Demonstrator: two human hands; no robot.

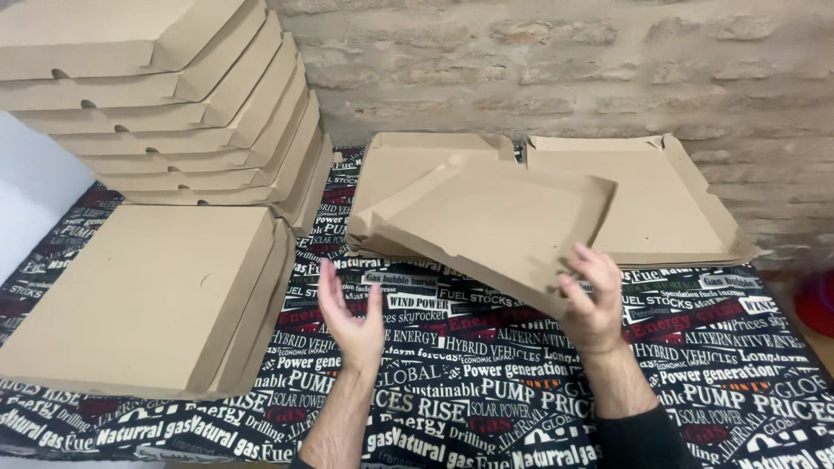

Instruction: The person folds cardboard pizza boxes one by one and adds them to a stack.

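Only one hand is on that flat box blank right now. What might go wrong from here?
1. The right hand pinches only the near edge of the tilted cardboard blank; it may sag or crease.
2. The open left hand is off it, so it could slip.
3. The leaning stack of folded boxes might topple if bumped.

- Premises: a makeshift packing station for takeaway boxes, likely the back room of a food outlet; exact type cannot be confirmed.
- Far side: rough exposed wall of pale brick and mortar (556, 61), unfinished.
- Work surface: table under a black cloth printed with white and red newspaper-style lettering (486, 382).
- Left: tall stack of folded, closed brown cardboard pizza boxes (165, 104), with a lower stack (148, 295) nearer.
- Far right: pile of flat, unfolded brown cardboard box blanks (660, 200).
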